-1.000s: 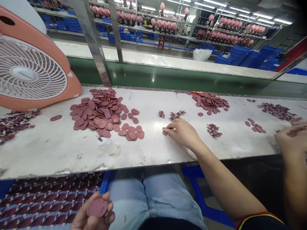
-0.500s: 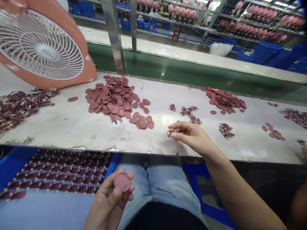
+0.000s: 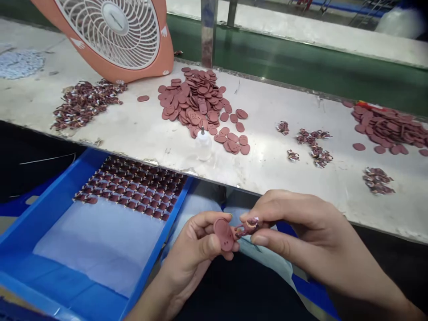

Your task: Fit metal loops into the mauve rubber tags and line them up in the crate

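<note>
Lower centre of the frame, and my left hand (image 3: 189, 249) pinches the flat disc (image 3: 223, 234) while my right hand (image 3: 321, 232) grips the small figure (image 3: 248, 226) close beside it, touching or not I can't tell; best hold the disc steady, pinch lightly, thin ends free

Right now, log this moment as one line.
left hand: holds reddish disc | right hand: pinches small maroon piece | hands: close together | blue tray: partly filled
</note>
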A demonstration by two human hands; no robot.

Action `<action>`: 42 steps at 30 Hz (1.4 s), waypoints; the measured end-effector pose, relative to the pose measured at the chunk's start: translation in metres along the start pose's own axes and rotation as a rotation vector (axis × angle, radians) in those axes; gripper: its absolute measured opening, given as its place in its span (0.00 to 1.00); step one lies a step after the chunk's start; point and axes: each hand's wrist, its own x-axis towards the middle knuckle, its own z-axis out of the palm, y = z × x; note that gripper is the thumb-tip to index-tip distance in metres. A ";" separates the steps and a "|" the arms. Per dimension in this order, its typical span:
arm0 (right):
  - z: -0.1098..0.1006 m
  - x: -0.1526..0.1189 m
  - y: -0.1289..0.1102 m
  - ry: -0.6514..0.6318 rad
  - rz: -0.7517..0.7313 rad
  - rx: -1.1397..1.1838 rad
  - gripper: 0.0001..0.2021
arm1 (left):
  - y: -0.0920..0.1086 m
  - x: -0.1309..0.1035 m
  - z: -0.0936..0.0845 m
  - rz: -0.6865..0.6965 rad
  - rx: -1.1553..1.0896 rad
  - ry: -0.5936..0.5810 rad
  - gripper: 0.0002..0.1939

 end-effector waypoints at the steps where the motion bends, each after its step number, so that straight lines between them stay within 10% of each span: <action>1: 0.001 0.000 -0.001 -0.018 -0.018 -0.021 0.11 | 0.000 0.000 0.001 -0.003 -0.002 -0.011 0.17; 42: -0.002 0.014 -0.003 -0.249 -0.061 -0.250 0.05 | -0.003 0.003 -0.005 -0.136 -0.049 -0.017 0.17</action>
